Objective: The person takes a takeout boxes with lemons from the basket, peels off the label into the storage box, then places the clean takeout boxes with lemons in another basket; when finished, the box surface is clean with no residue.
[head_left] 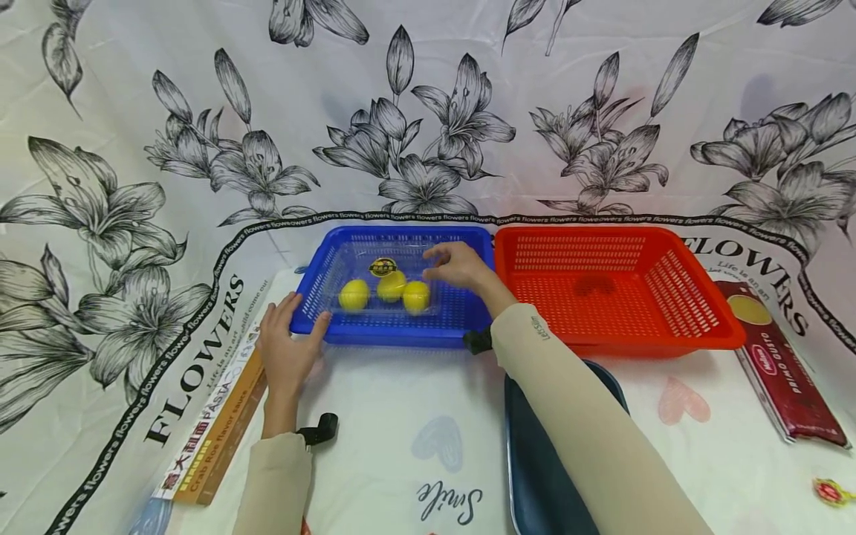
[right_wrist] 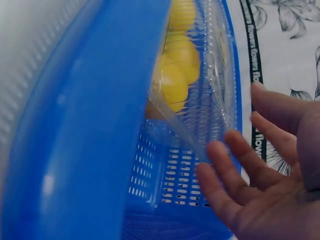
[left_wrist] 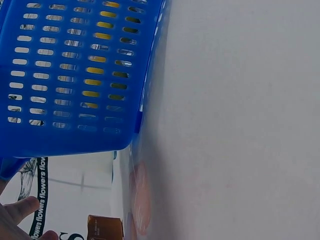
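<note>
A blue plastic basket [head_left: 391, 340] with slotted walls holds a clear plastic box [head_left: 383, 267] bearing a yellow-and-black label. Three round yellow fruits [head_left: 391, 286] sit inside that box. My left hand [head_left: 286, 349] is at the basket's front left corner, fingers along the left side and thumb spread by the front rim. In the left wrist view only a few fingertips [left_wrist: 24, 207] show below the basket corner. Over the basket, my right hand [head_left: 461, 266] is at the right end of the box. Its fingers [right_wrist: 227, 197] are loosely bent and spread, with fingertips right at the clear edge.
A red basket [head_left: 669, 345] stands right of the blue one. In front lies a dark tray [head_left: 548, 475], partly hidden by the right sleeve. A pasta box [head_left: 221, 423] lies at left; a dark red packet [head_left: 782, 371] and a small wrapped candy [head_left: 829, 490] lie at right.
</note>
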A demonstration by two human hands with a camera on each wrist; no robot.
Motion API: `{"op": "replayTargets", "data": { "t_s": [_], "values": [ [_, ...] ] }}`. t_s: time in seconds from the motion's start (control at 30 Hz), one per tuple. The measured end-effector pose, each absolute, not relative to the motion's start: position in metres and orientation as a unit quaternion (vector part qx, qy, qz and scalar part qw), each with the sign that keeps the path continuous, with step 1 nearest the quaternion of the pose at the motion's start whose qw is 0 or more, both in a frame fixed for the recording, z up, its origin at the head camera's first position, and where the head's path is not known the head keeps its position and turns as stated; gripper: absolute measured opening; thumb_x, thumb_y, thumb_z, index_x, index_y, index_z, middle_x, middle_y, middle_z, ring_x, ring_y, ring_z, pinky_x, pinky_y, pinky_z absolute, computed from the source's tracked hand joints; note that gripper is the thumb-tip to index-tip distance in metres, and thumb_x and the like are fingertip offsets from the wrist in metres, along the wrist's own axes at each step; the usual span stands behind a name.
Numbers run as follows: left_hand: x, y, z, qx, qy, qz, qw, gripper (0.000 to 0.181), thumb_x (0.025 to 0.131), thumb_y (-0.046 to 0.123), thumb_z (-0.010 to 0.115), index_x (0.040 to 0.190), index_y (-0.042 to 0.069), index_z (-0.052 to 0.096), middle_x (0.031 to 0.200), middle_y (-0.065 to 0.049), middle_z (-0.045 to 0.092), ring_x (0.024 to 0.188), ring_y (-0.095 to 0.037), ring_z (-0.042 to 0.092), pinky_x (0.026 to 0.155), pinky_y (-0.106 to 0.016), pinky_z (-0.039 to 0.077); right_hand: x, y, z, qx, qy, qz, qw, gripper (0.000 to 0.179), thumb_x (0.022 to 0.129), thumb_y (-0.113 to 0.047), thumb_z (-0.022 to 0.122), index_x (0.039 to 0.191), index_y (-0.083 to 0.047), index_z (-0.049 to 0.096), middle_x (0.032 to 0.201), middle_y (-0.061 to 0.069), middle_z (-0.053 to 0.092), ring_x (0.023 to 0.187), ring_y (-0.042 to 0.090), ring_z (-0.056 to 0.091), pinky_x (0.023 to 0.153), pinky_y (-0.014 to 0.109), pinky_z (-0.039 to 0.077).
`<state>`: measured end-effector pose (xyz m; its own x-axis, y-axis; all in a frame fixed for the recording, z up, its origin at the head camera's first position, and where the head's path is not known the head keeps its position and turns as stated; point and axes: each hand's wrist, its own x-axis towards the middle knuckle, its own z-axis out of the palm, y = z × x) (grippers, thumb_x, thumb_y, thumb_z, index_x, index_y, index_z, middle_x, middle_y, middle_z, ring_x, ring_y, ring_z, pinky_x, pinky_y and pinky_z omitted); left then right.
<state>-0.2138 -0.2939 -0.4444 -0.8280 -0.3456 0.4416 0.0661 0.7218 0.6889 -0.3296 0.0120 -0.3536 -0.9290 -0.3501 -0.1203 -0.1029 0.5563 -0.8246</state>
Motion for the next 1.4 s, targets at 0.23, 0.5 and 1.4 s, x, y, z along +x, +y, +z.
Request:
{"op": "replayTargets", "data": {
  "t_s": [0.23,0.5,1.4],
  "values": [
    [-0.215,-0.294,-0.444,0.083,-0.883,-0.365,0.283,0.068,0.088,0.046,0.074,0.146,0.014,0.057,0.157,-0.006,0.050,0.154,-0.037,0.027,0.118,-0.068,0.017,-0.337,0.006,-0.357,-0.156,0.870,-0.467,0.032,0.034,0.096,-0.026,0.072,0.129,-0.018,0.070,0.123,0.011,0.071,0.114,0.028,0.065,0.096,0.045,0.055],
    [-0.215,-0.294,-0.443,0.082,-0.884,-0.361,0.286,0.068,0.088,0.046,0.074,0.146,0.014,0.057,0.157,-0.006,0.050,0.154,-0.038,0.028,0.116,-0.068,0.019,-0.346,0.003,-0.363,-0.164,0.842,-0.514,0.009,0.034,0.095,-0.026,0.074,0.128,-0.020,0.071,0.126,0.010,0.070,0.113,0.025,0.067,0.094,0.041,0.058],
    [-0.214,-0.295,-0.444,0.089,-0.890,-0.353,0.275,0.069,0.088,0.048,0.073,0.147,0.016,0.055,0.158,-0.004,0.049,0.154,-0.035,0.029,0.119,-0.066,0.018,-0.364,0.027,-0.375,-0.203,0.868,-0.421,0.169,0.052,0.097,-0.024,0.069,0.147,-0.018,0.056,0.163,0.009,0.039,0.155,0.035,0.027,0.122,0.060,0.028]
  ]
}}
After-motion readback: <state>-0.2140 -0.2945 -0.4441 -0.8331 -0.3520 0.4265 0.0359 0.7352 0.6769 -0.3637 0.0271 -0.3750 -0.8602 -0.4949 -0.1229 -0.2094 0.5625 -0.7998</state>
